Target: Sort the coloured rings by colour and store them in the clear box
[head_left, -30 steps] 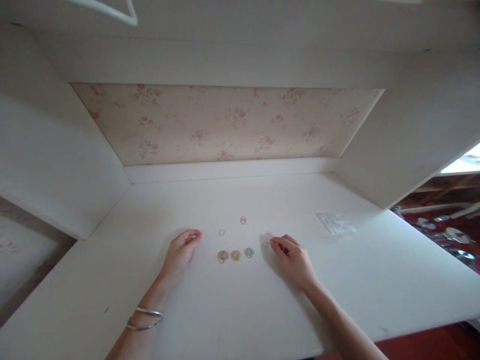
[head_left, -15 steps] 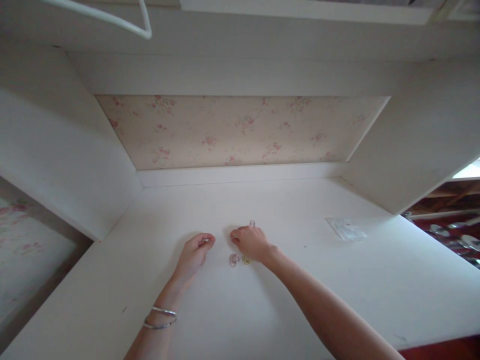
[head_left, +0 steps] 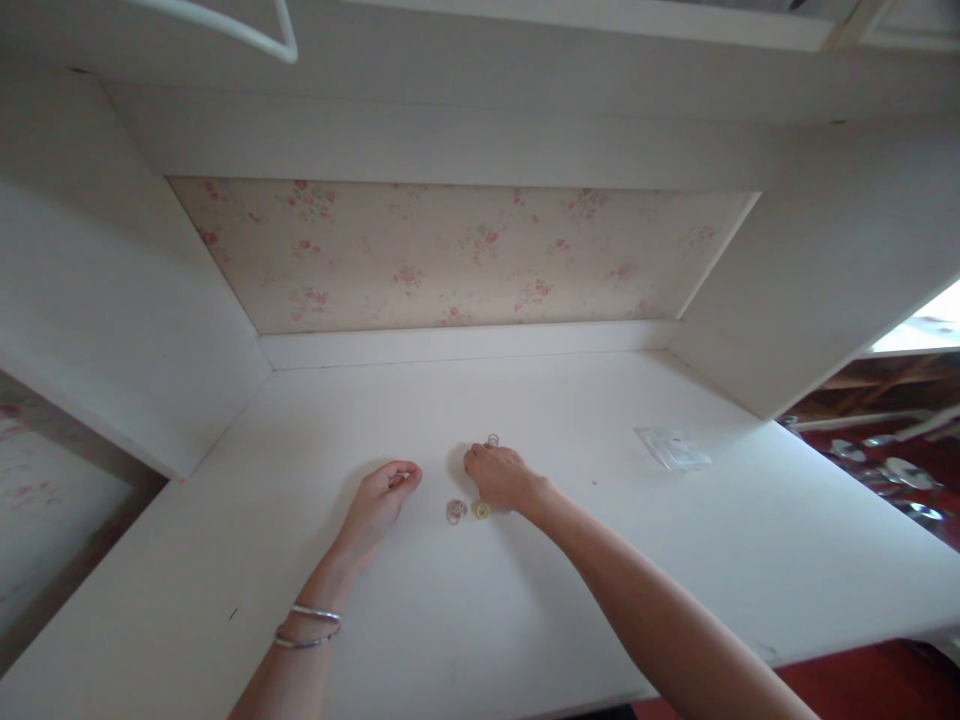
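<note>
My left hand is just above the white tabletop, thumb and fingertips pinched together. Whatever may be between them is too small to make out. To its right, my right hand reaches down to the surface with its fingers curled together. The fingertips are partly hidden, so what they hold cannot be seen. A pinkish bunch of thin bands lies just below the hands. Beside it is a yellow bunch of bands, close under my right hand. Another thin band shows just beyond the right knuckles.
A clear plastic bag lies flat on the right of the white table. White panels rise on both sides, with floral wallpaper at the back. A small dark mark is at the left. Beyond the right edge are shiny metal objects.
The whole view has shifted slightly. My right hand has moved a little away from the yellow bunch, which shows more fully now. The left hand keeps its pinch.
</note>
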